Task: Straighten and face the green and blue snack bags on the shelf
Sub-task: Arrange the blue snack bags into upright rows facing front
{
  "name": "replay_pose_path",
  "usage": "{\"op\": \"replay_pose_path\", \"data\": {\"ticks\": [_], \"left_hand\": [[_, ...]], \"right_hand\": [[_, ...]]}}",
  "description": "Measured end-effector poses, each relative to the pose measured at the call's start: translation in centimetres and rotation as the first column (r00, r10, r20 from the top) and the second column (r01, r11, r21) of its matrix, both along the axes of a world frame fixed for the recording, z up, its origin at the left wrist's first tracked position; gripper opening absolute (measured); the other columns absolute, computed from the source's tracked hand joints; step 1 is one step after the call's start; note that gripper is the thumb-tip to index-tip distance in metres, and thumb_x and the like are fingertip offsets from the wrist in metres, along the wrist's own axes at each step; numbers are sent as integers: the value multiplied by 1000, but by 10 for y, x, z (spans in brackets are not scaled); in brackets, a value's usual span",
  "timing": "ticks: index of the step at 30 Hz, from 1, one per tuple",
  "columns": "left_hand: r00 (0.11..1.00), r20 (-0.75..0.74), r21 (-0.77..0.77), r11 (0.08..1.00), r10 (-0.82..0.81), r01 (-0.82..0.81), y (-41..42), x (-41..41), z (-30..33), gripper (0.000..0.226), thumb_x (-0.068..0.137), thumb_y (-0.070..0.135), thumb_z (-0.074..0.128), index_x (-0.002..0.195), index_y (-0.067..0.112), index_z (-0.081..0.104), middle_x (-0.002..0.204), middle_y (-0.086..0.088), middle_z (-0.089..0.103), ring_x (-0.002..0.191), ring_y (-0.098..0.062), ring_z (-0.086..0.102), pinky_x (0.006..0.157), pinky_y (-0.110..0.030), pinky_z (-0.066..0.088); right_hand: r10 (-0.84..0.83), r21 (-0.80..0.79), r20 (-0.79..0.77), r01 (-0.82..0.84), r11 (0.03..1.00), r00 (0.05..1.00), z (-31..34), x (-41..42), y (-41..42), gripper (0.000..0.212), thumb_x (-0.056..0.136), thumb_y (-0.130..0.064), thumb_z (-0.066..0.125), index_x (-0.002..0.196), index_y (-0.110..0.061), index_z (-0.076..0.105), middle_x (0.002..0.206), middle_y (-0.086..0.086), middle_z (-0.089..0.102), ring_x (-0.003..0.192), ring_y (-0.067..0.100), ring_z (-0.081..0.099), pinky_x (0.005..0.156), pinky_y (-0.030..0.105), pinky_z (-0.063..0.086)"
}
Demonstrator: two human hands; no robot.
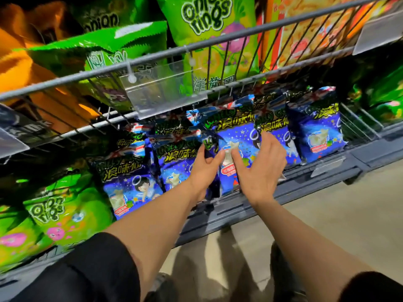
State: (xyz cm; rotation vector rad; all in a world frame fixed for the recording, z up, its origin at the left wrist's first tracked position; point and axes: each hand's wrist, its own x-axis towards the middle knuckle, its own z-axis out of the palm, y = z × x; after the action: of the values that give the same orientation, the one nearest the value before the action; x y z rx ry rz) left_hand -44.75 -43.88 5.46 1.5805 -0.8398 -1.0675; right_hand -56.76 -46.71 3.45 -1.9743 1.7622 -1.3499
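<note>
A row of blue snack bags with green tops stands on the lower shelf (305, 179). Both my hands are on the middle blue snack bag (237, 138). My left hand (205, 168) grips its left edge, thumb on the front. My right hand (259, 168) holds its right side, with the thumb pressed on the front and the fingers curled over the edge. More blue bags stand to the left (130, 188) and to the right (320, 136), some leaning and overlapping. Green onion-ring bags sit at the lower left (61, 216) and on the upper shelf (207, 22).
A grey wire fence (196, 46) fronts the upper shelf, with a clear plastic label holder (163, 90) hanging just above the blue bags. Orange bags (17, 62) lie at the upper left. Wire dividers (357, 125) stand right of the blue row. Beige floor (338, 214) lies below.
</note>
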Motion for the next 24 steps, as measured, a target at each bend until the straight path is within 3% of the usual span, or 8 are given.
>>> {"op": "replay_pose_path", "data": {"ticks": [2, 4, 7, 9, 14, 19, 22, 24], "left_hand": [[996, 49, 36, 996, 79, -80, 11, 16, -3, 78, 93, 41, 56, 154, 20, 11, 103, 0, 57, 120, -28, 54, 108, -42, 41], [990, 78, 48, 991, 120, -124, 27, 35, -7, 77, 94, 40, 55, 154, 16, 13, 90, 3, 53, 107, -24, 58, 100, -41, 45], [979, 87, 51, 980, 186, -191, 54, 73, -9, 71, 95, 35, 55, 152, 15, 18, 94, 0, 52, 84, -16, 54, 65, -25, 52], [950, 135, 7, 959, 280, -284, 70, 101, -12, 60, 96, 29, 56, 145, 11, 28, 85, -4, 49, 67, -12, 48, 51, -21, 44], [850, 286, -77, 895, 442, -439, 103, 173, -28, 9, 95, 14, 58, 101, 16, 52, 77, 3, 57, 66, -10, 51, 65, -23, 41], [773, 403, -104, 864, 490, -493, 114, 217, -47, 39, 88, 9, 65, 124, 2, 53, 111, -12, 63, 103, -25, 60, 87, -27, 44], [793, 361, -24, 855, 490, -518, 106, 221, -53, 61, 84, 24, 70, 135, 6, 41, 126, -20, 58, 113, -33, 57, 96, -39, 47], [814, 318, 31, 852, 487, -522, 100, 221, -55, 72, 86, 31, 67, 144, 9, 30, 131, -20, 54, 116, -35, 54, 95, -38, 47]], "right_hand": [[27, -133, -98, -40, 990, 995, -2, 18, 19, 60, 86, -44, 53, 131, -6, 42, 136, 16, 45, 126, 32, 37, 104, 49, 31], [128, -151, -171, -154, 976, 977, -8, 40, 35, 53, 83, -39, 51, 125, -7, 43, 132, 16, 49, 123, 31, 38, 100, 47, 31], [273, -130, -216, -305, 943, 937, -13, 78, 57, 49, 77, -34, 51, 119, -7, 48, 127, 15, 53, 118, 30, 40, 97, 41, 30], [361, -86, -239, -390, 917, 901, -16, 106, 71, 47, 76, -30, 54, 117, -8, 50, 125, 14, 54, 115, 30, 43, 95, 39, 32], [548, 193, -268, -513, 837, 793, -26, 170, 93, 53, 86, -31, 57, 131, -5, 45, 133, 17, 48, 118, 37, 48, 99, 45, 40], [700, 516, -44, -584, 627, 713, -39, 215, 77, 74, 93, -36, 54, 147, -2, 17, 147, 18, 30, 135, 34, 34, 108, 40, 31], [687, 614, 52, -566, 551, 725, -45, 240, 64, 82, 86, -44, 63, 142, 1, 24, 136, 24, 42, 124, 38, 45, 99, 44, 40], [644, 635, 115, -555, 538, 756, -48, 251, 60, 93, 77, -51, 67, 141, 0, 24, 127, 25, 51, 113, 39, 53, 89, 46, 46]]}}
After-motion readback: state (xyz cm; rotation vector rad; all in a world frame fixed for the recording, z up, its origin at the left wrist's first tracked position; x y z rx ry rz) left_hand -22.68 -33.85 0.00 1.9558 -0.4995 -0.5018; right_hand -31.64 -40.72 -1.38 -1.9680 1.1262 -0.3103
